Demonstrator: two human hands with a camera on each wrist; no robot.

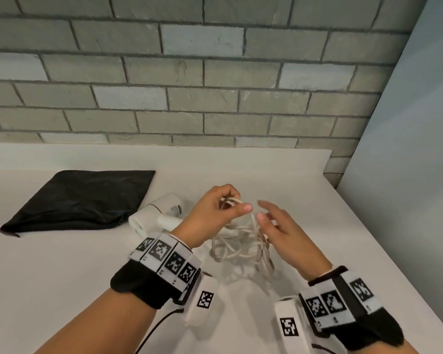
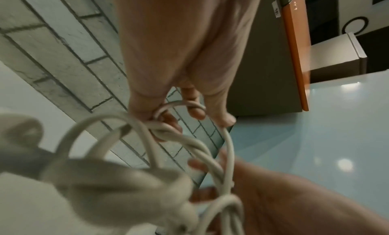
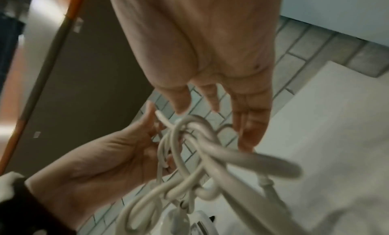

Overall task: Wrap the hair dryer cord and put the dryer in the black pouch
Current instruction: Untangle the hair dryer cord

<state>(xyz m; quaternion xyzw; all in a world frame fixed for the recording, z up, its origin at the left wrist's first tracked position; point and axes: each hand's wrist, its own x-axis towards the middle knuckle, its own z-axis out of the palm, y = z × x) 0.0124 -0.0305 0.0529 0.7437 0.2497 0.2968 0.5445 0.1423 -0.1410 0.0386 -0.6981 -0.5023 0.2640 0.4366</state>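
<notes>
The white hair dryer [image 1: 161,213] lies on the white table [image 1: 62,264] beside the flat black pouch [image 1: 82,198]. Its cream cord [image 1: 241,249] hangs in tangled loops above the table, right of the dryer. My left hand [image 1: 223,205] is raised and grips the top loops of the cord [image 2: 179,135] between curled fingers and thumb. My right hand [image 1: 269,218] hovers just right of the loops with fingers straight and spread; in the right wrist view its fingers [image 3: 250,122] are close to the cord [image 3: 202,138] without gripping it.
A grey brick wall [image 1: 202,85] stands behind the table. The table's right edge [image 1: 394,251] runs diagonally beside a pale floor. The pouch's zipper [image 1: 122,221] faces the dryer.
</notes>
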